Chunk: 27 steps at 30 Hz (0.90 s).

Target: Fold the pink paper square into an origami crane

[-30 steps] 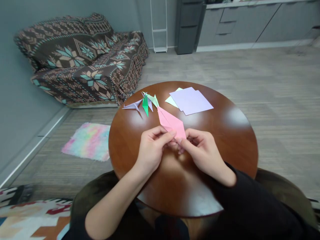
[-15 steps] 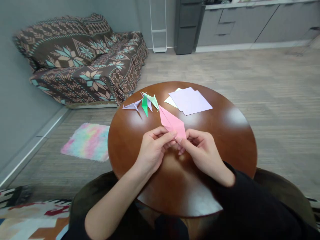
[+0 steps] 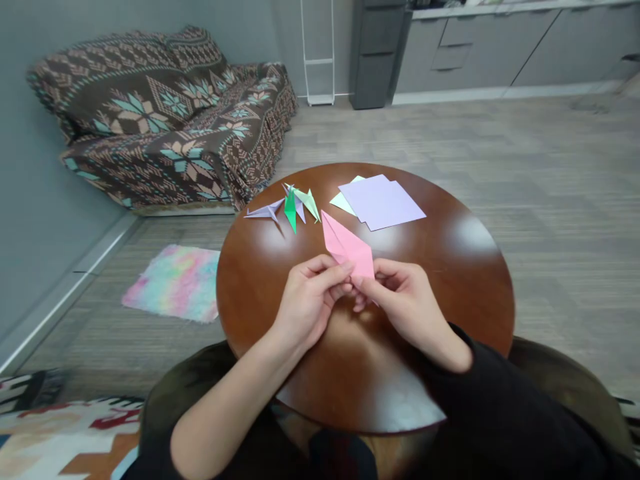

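Observation:
A pink folded sheet of origami paper (image 3: 350, 247), roughly kite-shaped with a long point toward the far left, is held above the table. My left hand (image 3: 313, 293) pinches its lower left edge between thumb and fingers. On the lower right corner, my right hand (image 3: 397, 290) grips the same paper with the thumb on top. Both thumbs nearly meet at the near end, where the fingers hide part of the paper. Beyond it lie several folded paper cranes: a purple one (image 3: 267, 211), a green one (image 3: 291, 212) and a pale green one (image 3: 309, 200).
The round brown table (image 3: 450, 280) carries a stack of purple paper sheets (image 3: 385, 200) over a pale green sheet (image 3: 345, 203). A patterned sofa (image 3: 175, 120) stands at the far left, with a fluffy pastel rug (image 3: 175, 283) on the floor. Grey cabinets (image 3: 480, 50) line the back.
The pink paper and both hands stay nearly in place, with a slight shift right along with the whole view. My right fingers under the paper have moved a little. Both hands keep their grip.

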Tool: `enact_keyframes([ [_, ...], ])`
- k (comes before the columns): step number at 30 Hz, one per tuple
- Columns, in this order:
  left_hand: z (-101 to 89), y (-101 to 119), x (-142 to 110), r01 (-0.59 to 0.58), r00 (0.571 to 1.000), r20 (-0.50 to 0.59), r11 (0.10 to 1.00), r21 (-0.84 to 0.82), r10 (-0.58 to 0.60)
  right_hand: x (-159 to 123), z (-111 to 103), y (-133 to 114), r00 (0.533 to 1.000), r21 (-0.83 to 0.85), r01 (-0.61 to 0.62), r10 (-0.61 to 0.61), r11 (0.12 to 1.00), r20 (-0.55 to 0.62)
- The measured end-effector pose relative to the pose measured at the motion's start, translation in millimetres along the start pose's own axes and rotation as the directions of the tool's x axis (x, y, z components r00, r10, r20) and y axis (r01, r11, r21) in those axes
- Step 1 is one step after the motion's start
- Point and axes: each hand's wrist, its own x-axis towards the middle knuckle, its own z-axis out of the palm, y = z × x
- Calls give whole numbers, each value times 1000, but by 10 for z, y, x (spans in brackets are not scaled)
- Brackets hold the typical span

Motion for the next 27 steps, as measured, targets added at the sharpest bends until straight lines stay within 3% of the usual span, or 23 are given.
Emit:
enact_keyframes([
  [18, -31, 35, 63, 75, 997, 36, 995, -71, -72, 10, -16, 18, 1000, -24, 12, -12, 1000, -15],
  [27, -41, 90, 100, 24, 998, -60, 999, -46, -27, -1, -9, 16, 999, -16, -33, 33, 999, 6],
])
